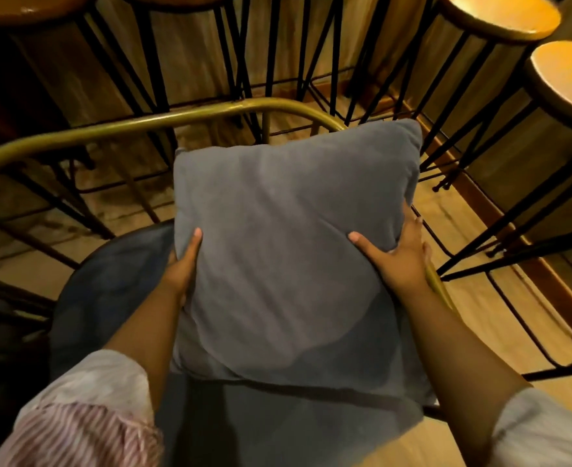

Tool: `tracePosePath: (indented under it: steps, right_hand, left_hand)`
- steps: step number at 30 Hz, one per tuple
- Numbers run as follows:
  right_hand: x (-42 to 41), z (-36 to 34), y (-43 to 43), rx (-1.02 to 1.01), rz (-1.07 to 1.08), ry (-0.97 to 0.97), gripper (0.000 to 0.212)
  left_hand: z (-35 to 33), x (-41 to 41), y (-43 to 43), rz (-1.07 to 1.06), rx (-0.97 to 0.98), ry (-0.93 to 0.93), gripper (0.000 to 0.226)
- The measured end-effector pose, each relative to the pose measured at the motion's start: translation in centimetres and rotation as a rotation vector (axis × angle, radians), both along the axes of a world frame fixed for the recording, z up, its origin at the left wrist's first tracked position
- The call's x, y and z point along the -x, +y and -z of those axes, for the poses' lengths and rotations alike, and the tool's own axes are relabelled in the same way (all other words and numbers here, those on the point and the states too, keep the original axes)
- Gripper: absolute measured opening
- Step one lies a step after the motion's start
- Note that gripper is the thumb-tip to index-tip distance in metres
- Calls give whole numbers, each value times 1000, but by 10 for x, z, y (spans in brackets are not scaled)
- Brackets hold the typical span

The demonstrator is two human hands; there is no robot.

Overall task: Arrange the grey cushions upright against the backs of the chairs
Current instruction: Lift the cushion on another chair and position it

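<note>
Fingers of the left hand [181,264] and right hand [400,254] clamp the grey cushion [291,251] by its sides; it stands on the chair seat [109,291], its top at the brass backrest rail [116,129]. Judging by this, one cushion is nearly placed; other chairs are out of view.

Both arms reach forward and down, forearms bare, with pale sleeves pushed up near the elbows, the left one striped. The left hand [181,264] is closed on the left edge of the cushion [288,251], thumb lying on the front face and fingers hidden behind. The right hand [400,256] clasps the right edge the same way, thumb pressed into the front, the other fingers curling round the side toward the back.
</note>
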State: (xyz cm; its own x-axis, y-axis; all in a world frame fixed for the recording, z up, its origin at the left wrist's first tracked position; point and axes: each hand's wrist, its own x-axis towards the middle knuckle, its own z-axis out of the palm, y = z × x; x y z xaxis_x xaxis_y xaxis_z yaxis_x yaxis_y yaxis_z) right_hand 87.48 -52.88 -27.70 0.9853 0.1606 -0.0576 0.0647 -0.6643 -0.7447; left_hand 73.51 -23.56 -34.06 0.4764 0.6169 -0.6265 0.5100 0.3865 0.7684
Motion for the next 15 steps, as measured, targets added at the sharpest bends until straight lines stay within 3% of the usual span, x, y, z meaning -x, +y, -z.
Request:
tracePosePath:
  steps: [2,6,12,15]
  right_hand:
    - [7,-11,-6,-128,-22,60,96]
    - [32,-26,-7,-381,-93,116,80]
    - [72,-20,2,-382,-233,328,81]
    - [89,-2,5,-349,-268,417,78]
  left_hand:
    - [-18,13,-8,-41,-12,4,111]
    - [-45,55,-20,-107,-86,33,86]
    - [-63,150,-37,-180,-90,183,110]
    - [-55,188,-50,-201,-59,228,93]
